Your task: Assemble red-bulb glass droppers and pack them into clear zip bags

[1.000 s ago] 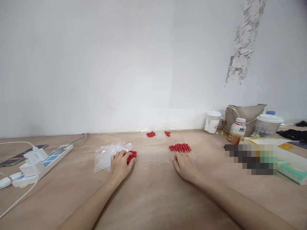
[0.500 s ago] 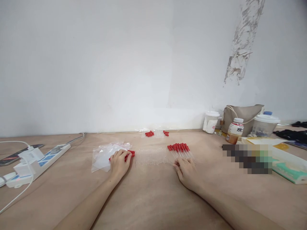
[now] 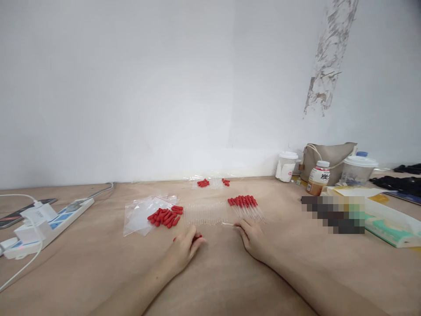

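My left hand (image 3: 188,246) is closed around a red rubber dropper bulb (image 3: 198,237), mostly hidden by the fingers. In my right hand (image 3: 254,239), a thin clear glass dropper tube (image 3: 227,224) is pinched, its free end pointing left. Between and beyond the hands lies a row of similar glass tubes (image 3: 205,213). A loose pile of red bulbs (image 3: 163,217) rests left of that row, partly over clear zip bags (image 3: 138,215). Just beyond my right hand, several droppers with red bulbs on their glass tubes (image 3: 245,203) lie side by side.
More red bulbs (image 3: 203,182) lie on clear plastic near the wall. At left are a power strip (image 3: 66,224) with cables and a phone (image 3: 19,215). A lidded cup (image 3: 287,166), a drink bottle (image 3: 318,177), a bag (image 3: 324,164) and a plastic tub (image 3: 359,171) stand back right.
My left hand has moved from the bulb pile toward me and rightward, carrying a bulb. My right hand has shifted slightly, and a glass tube now shows in its fingers, pointing left.
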Demonstrator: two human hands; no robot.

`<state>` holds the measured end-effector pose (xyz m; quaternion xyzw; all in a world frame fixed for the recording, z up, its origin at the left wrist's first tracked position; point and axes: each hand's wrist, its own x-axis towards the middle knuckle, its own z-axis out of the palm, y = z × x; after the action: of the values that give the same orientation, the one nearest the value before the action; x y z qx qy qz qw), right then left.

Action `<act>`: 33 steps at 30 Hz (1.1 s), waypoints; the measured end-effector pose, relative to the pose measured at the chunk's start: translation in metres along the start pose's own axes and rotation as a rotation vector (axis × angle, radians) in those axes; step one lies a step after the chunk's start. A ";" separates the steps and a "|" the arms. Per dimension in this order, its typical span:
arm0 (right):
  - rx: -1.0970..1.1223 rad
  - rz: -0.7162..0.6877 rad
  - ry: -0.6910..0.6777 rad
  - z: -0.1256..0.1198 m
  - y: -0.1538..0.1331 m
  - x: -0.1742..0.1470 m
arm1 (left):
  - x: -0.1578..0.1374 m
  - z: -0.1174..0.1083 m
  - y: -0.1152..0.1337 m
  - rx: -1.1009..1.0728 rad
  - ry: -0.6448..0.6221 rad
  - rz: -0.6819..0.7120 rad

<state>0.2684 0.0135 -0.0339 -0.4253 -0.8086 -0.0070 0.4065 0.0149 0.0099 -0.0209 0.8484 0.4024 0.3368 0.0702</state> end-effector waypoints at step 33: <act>-0.029 -0.095 -0.165 0.009 -0.029 0.006 | 0.007 -0.009 0.013 -0.115 -0.194 0.065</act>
<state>0.2403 0.0020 -0.0262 -0.3915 -0.8583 -0.0027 0.3316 0.0210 0.0054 -0.0056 0.8841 0.3461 0.2778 0.1462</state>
